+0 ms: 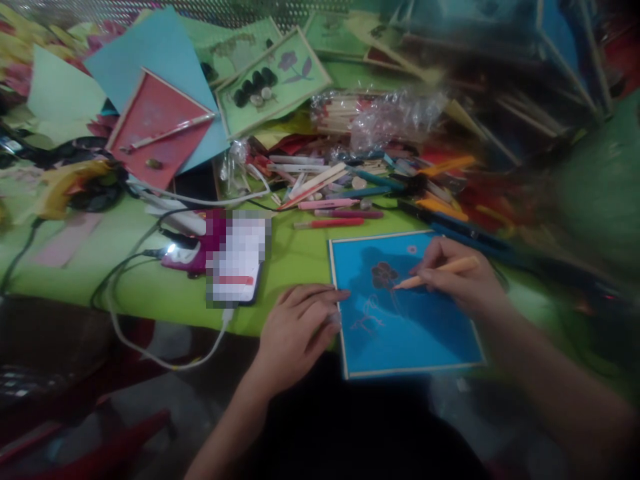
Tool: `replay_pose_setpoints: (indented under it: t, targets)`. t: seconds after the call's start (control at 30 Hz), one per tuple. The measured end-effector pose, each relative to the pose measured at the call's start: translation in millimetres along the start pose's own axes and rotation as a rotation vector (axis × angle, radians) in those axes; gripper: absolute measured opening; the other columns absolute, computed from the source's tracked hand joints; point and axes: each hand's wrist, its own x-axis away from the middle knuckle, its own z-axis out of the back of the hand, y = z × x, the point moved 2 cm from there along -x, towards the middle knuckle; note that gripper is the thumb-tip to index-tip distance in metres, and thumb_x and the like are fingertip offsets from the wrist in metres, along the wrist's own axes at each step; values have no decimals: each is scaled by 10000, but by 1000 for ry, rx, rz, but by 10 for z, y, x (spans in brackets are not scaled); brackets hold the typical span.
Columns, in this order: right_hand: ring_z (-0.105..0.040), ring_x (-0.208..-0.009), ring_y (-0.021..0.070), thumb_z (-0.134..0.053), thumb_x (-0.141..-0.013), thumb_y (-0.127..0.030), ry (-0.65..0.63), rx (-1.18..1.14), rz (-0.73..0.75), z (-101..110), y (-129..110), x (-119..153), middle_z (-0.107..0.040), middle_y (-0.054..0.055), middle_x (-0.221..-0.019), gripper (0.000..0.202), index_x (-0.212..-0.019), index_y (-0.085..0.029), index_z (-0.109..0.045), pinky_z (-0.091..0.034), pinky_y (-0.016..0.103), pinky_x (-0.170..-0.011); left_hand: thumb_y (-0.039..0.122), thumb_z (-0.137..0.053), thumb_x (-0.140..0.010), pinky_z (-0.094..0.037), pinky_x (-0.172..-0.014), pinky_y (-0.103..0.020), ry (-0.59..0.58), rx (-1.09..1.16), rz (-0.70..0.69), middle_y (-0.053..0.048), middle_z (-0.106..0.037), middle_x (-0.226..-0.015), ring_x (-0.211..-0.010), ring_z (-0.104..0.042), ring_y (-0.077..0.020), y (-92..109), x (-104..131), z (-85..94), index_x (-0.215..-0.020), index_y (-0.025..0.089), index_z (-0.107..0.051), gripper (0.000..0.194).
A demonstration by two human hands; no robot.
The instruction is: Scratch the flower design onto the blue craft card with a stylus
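A blue card (pixel 425 343) with a thin pale frame lies at the table's front edge. On it is a drawn flower (pixel 384 275) with a dark filled head, outlined stem and leaves. My right hand (pixel 457 270) is closed around an orange marker (pixel 450 271), its tip at the stem just below the flower head. My left hand (pixel 303 320) rests at the card's left edge, fingers stretched loosely over the frame strip. Nothing shows in that hand.
A phone (pixel 240 260) on a white cable stands left, against a purple power strip (pixel 193 257). Behind are pens (pixel 335 222), framed green cards (pixel 275 80) with stones, a red card (pixel 160 127) and a yellow glue gun (pixel 67 183). Larger framed pieces (pixel 500 67) fill the back right.
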Motion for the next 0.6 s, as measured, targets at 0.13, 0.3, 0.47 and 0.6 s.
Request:
replay_pose_setpoints:
  t: [0.13,0.3,0.47,0.6]
  targets:
    - [-614,-642,206,-797,-765,-357,8,-59,-27,1,29,0,-595,-3,-624,230,-684,-255,-607,-443,332,-603,239,-516,-1089,-429,-962,-405,9,4,-6,16,-787,-1333,-1207,-690,-222,-3,6,-7,-1013,256,-568,94]
    - [-603,-628,192,-803,-783,-352,6,-92,-20,4,66,-5,-598,-7,-627,226,-704,-250,-617,-427,317,-574,226,-536,-1081,-427,-965,-404,0,6,1,35,-783,-1341,-1207,-688,-216,-8,14,-6,-1019,255,-569,76]
    - [-561,-599,173,-786,-823,-350,18,-59,32,5,73,-13,-606,-10,-625,222,-706,-254,-623,-418,320,-576,238,-527,-1089,-428,-967,-409,-3,7,-7,27,-780,-1346,-1201,-688,-216,-18,17,-10,-1042,255,-569,65]
    - [-530,-583,162,-770,-819,-327,23,-60,45,-9,34,-20,-606,-13,-606,215,-691,-252,-615,-413,320,-580,239,-517,-1092,-422,-976,-417,-10,13,-2,17,-776,-1358,-1218,-683,-223,-25,18,-14,-1030,257,-570,84]
